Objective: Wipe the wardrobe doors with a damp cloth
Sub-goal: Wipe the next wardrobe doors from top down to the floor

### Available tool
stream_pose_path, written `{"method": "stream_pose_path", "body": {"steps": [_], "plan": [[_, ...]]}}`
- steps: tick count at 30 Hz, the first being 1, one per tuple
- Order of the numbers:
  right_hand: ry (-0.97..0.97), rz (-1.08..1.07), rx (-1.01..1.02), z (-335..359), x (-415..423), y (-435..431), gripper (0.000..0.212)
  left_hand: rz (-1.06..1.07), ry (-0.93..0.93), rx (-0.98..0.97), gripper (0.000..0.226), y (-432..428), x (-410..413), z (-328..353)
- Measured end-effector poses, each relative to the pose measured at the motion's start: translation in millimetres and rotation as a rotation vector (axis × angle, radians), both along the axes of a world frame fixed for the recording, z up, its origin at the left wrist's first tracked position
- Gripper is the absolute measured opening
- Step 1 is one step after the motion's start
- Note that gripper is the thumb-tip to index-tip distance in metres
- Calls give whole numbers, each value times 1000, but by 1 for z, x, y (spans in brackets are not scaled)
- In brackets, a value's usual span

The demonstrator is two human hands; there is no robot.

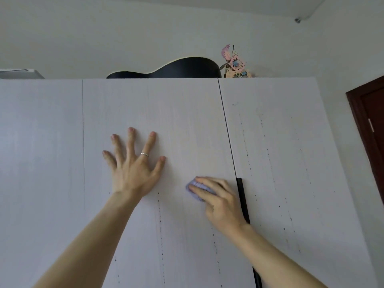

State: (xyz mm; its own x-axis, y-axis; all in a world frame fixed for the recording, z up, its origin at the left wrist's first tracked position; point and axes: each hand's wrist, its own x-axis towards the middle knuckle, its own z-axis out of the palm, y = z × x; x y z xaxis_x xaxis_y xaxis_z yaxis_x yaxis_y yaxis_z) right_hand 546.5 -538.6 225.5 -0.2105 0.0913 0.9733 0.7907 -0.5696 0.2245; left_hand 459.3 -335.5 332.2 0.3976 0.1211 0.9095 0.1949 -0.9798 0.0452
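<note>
Cloth of pale lilac, bunched (195,189), sits under the right hand's (218,201) curled fingers against the white wardrobe door (187,125); left hand (133,165) presses flat, fingers spread wide.

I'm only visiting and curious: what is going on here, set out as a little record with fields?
left hand: flat on the middle door, fingers spread, ring on one finger
right hand: holds the cloth against the same door
cloth: pale purple, bunched, mostly under the fingers
middle door: white, dark dotted streaks below the hands
right door: dotted streaks too
handle: black bar along the gap between the two doors
on top: guitar, pink ornament
far right: brown door
</note>
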Motion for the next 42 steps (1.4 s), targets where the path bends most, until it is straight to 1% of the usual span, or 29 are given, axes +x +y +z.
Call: {"method": "stream_pose_path", "body": {"steps": [2, 3, 5, 6, 8, 10, 12, 15, 17, 19, 21, 23, 25, 27, 29, 30, 32, 35, 37, 39, 42], "plan": [[-6, -45, 31, 34, 3, -7, 38, -31, 25, 7, 66, 2, -8, 0], [28, -56, 90, 55, 5, -10, 42, -72, 17, 13, 63, 5, -12, -1], [159, -24, 252, 92, 8, -10, 50, -166, -47, 33, 57, 15, -20, -10], [224, 16, 325, 100, 6, 1, 51, -187, -77, 27, 58, 27, -29, -19], [262, 40, 447, 98, -1, 23, 52, -218, -116, 10, 61, 43, -39, -35], [160, 32, 390, 69, -11, 57, 52, -199, -134, -47, 61, 65, -49, -58], [23, 57, 225, 23, -22, 90, 48, -181, -150, -102, 62, 86, -59, -86], [-43, 94, 37, -27, -38, 117, 36, -143, -105, -159, 65, 110, -70, -125], [-68, 80, -19, -37, -41, 117, 32, -114, -52, -141, 67, 121, -74, -144], [-127, 44, -62, -23, -38, 109, 30, -93, -7, -96, 66, 130, -77, -153], [-131, 3, -67, 6, -28, 96, 31, -101, 8, -74, 64, 136, -75, -156], [-68, -29, 32, 44, -20, 90, 43, -104, -1, -58, 64, 139, -71, -157], [40, -32, 165, 76, -21, 96, 51, -95, -7, -53, 63, 143, -66, -160], [125, -6, 279, 91, -27, 103, 53, -105, -27, -48, 63, 142, -61, -163], [165, 20, 338, 85, -35, 119, 54, -113, -41, -36, 63, 147, -59, -163], [162, 22, 325, 73, -39, 125, 56, -113, -47, -27, 63, 148, -58, -162], [89, 12, 232, 30, -48, 140, 55, -118, -62, -14, 63, 152, -56, -164], [3, 28, 23, -50, -63, 154, 38, -132, -82, 3, 63, 155, -53, -164], [6, 22, -67, -77, -73, 155, 32, -131, -93, 13, 63, 156, -52, -165], [5, 35, -100, -65, -76, 153, 32, -135, -95, 16, 63, 157, -51, -167], [44, 42, -53, -1, -74, 155, 39, -124, -112, 39, 62, 157, -50, -168]]}}
